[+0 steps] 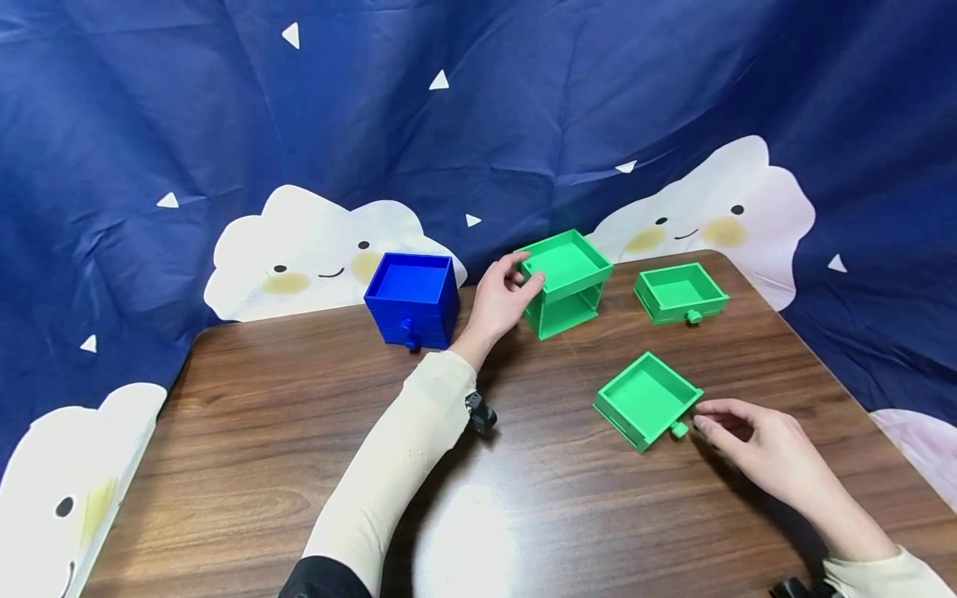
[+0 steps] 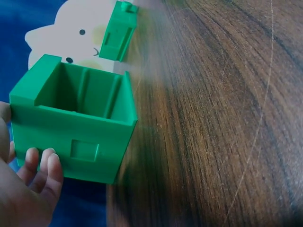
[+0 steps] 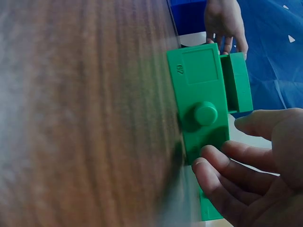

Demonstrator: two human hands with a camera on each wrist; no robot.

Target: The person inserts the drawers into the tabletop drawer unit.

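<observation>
At the back of the table, my left hand [image 1: 497, 303] holds a green drawer cabinet [image 1: 568, 284] by its left side, the thumb near the top edge. The cabinet has a shallow tray top and an open bay below; in the left wrist view the fingers [image 2: 47, 163] lie against its wall [image 2: 99, 130]. My right hand [image 1: 770, 453] hovers beside a green drawer [image 1: 649, 399] on the table, fingers loosely bent near its round knob [image 1: 679, 429] and apart from it. In the right wrist view the drawer's front [image 3: 199, 85] bears a raised number.
A second green drawer [image 1: 682, 292] with a knob sits at the back right. Left of the green cabinet stands a blue drawer cabinet [image 1: 414, 303] with its drawer in. A blue cloth [image 1: 478, 124] with clouds hangs behind the wooden table [image 1: 247, 432].
</observation>
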